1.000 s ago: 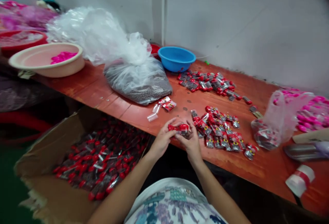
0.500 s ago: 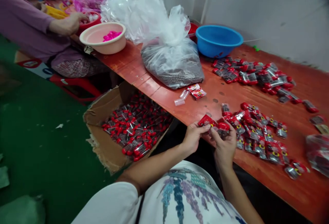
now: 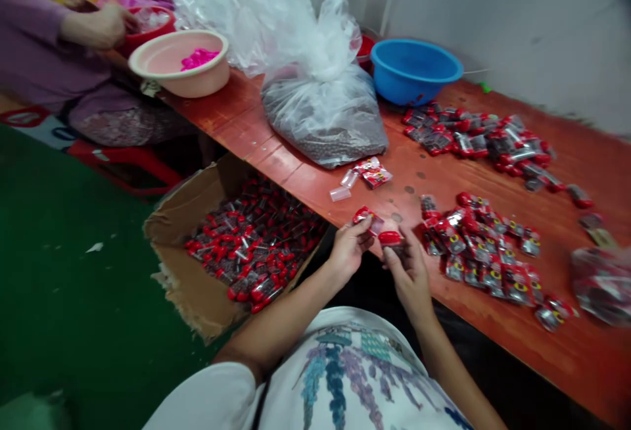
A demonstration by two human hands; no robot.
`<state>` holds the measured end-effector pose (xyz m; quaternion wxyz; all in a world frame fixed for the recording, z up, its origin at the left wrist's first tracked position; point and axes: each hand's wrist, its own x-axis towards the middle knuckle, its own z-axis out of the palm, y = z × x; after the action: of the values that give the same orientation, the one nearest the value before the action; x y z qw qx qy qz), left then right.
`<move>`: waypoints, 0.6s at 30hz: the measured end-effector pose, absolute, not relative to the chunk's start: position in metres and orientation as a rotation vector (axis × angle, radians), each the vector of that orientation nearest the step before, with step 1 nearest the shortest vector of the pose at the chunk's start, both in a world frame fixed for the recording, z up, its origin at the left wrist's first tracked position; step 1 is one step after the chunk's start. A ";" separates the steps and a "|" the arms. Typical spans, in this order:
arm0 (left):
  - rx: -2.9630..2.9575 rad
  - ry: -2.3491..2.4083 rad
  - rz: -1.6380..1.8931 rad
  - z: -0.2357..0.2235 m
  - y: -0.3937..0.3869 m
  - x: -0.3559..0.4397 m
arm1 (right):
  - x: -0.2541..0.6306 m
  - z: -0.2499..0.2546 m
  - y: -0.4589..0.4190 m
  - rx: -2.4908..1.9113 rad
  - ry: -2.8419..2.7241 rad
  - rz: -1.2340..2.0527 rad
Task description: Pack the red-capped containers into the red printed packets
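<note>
Near the table's front edge, my left hand [image 3: 349, 246] pinches a small red printed plastic sleeve [image 3: 363, 214] with a clear end. Just to the right, my right hand [image 3: 410, 272] is closed on a red-capped container [image 3: 390, 238]; its body is mostly hidden by the fingers. The sleeve and container are close together, and I cannot tell whether they touch. To the right of my hands lies a pile of containers in printed sleeves [image 3: 493, 256]. Beyond my left hand are more flat red sleeves [image 3: 376, 175] and clear pieces of plastic [image 3: 340, 193].
A cardboard box [image 3: 182, 279] full of red-capped containers stands below the table [image 3: 236, 121]. On top are a clear bag of dark grains [image 3: 330, 127], a blue basin [image 3: 417, 75], a cream basin [image 3: 180, 78] and loose containers [image 3: 483, 137]. A co-worker's hand [image 3: 106, 25] is far left.
The view swung left, bringing the co-worker in. My hands, together on the container earlier, have moved slightly apart; the red sleeve now shows in my left hand, the container in my right.
</note>
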<state>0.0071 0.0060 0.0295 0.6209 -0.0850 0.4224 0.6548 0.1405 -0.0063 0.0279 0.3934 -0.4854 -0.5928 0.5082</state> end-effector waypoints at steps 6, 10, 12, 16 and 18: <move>-0.171 0.967 1.475 0.032 0.010 0.007 | 0.137 0.029 0.000 -1.217 -1.450 1.278; -0.139 0.992 1.462 0.035 0.011 0.012 | 0.140 0.033 0.002 -1.179 -1.436 1.220; -0.110 0.991 1.465 0.037 0.011 0.015 | 0.142 0.035 0.003 -1.168 -1.459 1.174; -0.041 1.000 1.481 0.041 0.011 0.021 | 0.145 0.035 0.008 -1.180 -1.524 1.107; 0.006 1.008 1.504 0.043 0.012 0.023 | 0.147 0.035 0.009 -1.171 -1.551 1.113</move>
<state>0.0231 0.0116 0.0427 0.6173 0.0027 0.4380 0.6535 0.1465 0.0090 0.0346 0.4361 -0.4707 -0.6232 0.4471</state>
